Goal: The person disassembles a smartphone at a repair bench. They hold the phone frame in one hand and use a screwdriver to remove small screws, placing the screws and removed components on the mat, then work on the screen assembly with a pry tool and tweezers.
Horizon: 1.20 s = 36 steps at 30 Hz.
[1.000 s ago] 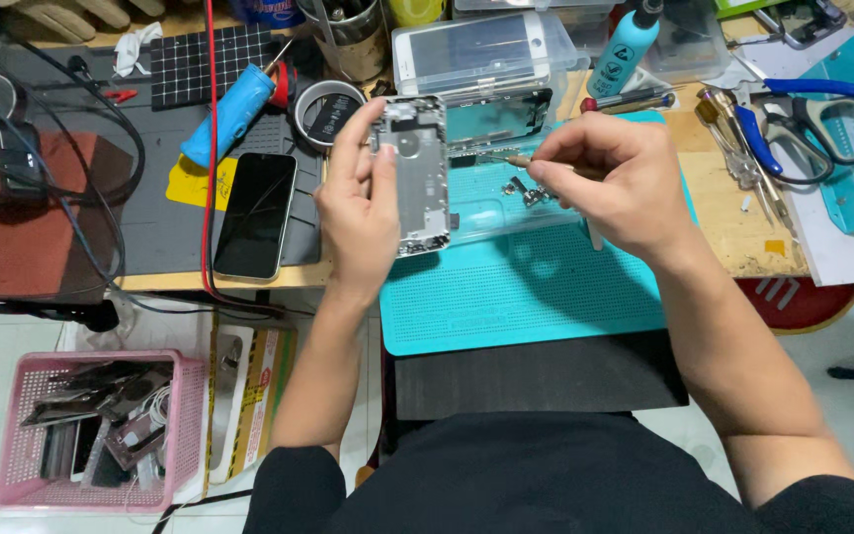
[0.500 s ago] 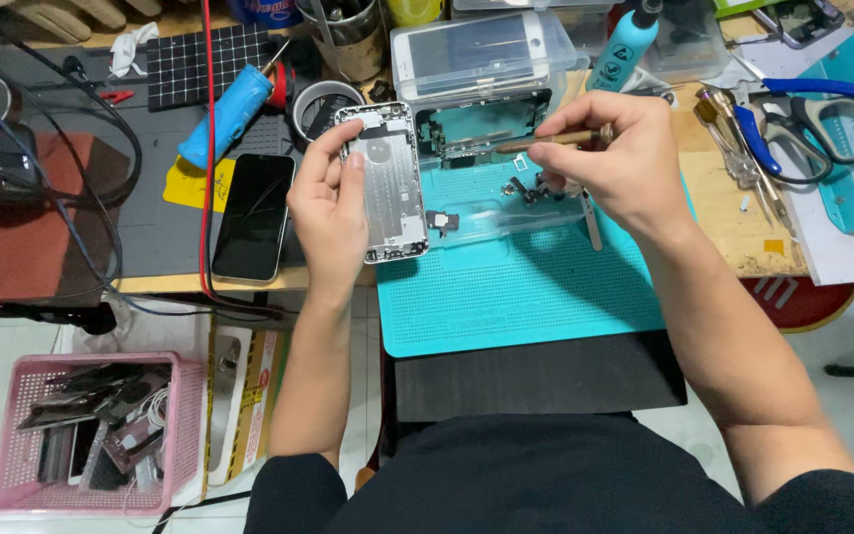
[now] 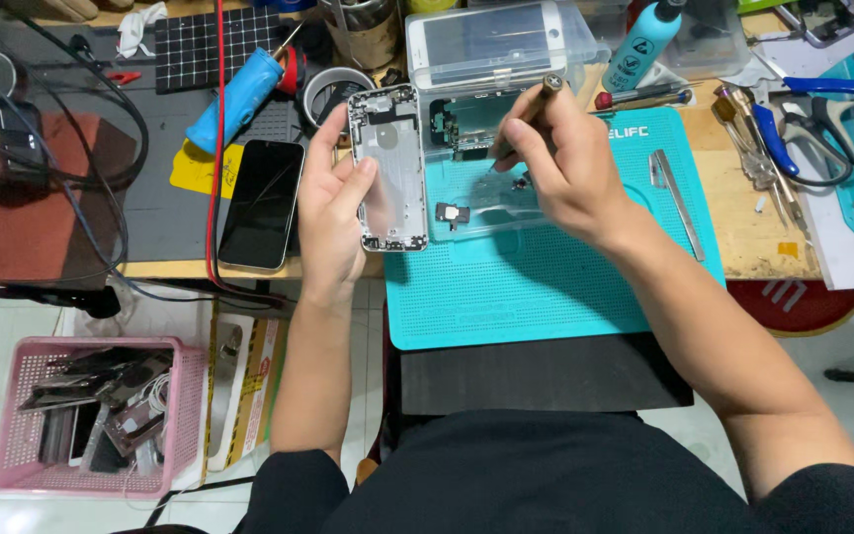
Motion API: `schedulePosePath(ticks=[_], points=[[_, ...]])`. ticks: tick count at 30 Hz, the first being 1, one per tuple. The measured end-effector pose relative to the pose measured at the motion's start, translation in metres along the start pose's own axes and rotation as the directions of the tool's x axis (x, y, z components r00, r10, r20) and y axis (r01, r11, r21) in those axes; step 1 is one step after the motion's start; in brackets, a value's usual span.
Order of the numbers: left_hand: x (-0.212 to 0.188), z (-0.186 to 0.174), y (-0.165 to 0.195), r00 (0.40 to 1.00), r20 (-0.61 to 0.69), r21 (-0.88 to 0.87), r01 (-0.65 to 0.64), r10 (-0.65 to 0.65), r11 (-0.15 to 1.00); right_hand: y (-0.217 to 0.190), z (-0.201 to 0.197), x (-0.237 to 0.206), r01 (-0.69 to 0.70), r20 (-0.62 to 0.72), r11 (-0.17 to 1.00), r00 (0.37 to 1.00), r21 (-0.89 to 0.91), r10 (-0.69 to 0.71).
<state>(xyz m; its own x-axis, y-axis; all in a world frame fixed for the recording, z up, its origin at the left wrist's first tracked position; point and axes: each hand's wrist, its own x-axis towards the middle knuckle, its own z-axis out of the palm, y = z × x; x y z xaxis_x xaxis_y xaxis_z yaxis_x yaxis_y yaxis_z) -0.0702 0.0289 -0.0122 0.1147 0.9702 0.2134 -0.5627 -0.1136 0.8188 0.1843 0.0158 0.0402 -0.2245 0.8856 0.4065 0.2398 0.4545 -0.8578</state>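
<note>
Phone housing (image 3: 388,168) in left hand (image 3: 333,213); clear tray (image 3: 476,183) holds small parts (image 3: 452,212)

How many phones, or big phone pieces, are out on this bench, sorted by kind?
Bare metal phone housing, held in the left hand: 1
Whole black phone, lying screen up: 1
White phone front on the clear box: 1
Total: 3

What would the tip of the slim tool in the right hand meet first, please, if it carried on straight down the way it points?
Probably the clear plastic tray with small parts on the teal mat; the right hand angles the slim tool down-left toward it, though depth is unclear. The left hand holds the silver phone housing aside.
</note>
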Motion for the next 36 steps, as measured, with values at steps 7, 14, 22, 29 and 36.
schedulePosePath(ticks=[7, 14, 22, 29, 36], points=[[-0.001, 0.000, -0.007, 0.992, 0.050, -0.058, 0.117, -0.114, 0.991, -0.008, 0.006, 0.005, -0.117, 0.038, 0.982, 0.992, -0.145, 0.124], [-0.003, 0.007, -0.008, 0.978, 0.124, -0.117, 0.181, -0.167, 0.977, -0.007, 0.006, 0.005, -0.089, 0.075, 0.977, 0.992, -0.196, 0.105], [0.003, 0.022, -0.015, 0.963, 0.195, -0.100, 0.209, -0.187, 0.973, -0.047, -0.027, 0.000, 0.255, -0.206, 0.901, 0.918, -0.351, -0.340], [0.002, 0.043, -0.024, 0.954, 0.242, -0.045, 0.192, -0.176, 0.980, -0.066, -0.041, -0.022, -0.015, -0.096, 0.986, 0.995, 0.165, 0.031], [0.002, 0.052, -0.035, 0.955, 0.271, 0.039, 0.117, -0.123, 0.992, -0.058, -0.021, -0.029, 0.047, 0.000, 0.892, 0.999, -0.450, -0.052]])
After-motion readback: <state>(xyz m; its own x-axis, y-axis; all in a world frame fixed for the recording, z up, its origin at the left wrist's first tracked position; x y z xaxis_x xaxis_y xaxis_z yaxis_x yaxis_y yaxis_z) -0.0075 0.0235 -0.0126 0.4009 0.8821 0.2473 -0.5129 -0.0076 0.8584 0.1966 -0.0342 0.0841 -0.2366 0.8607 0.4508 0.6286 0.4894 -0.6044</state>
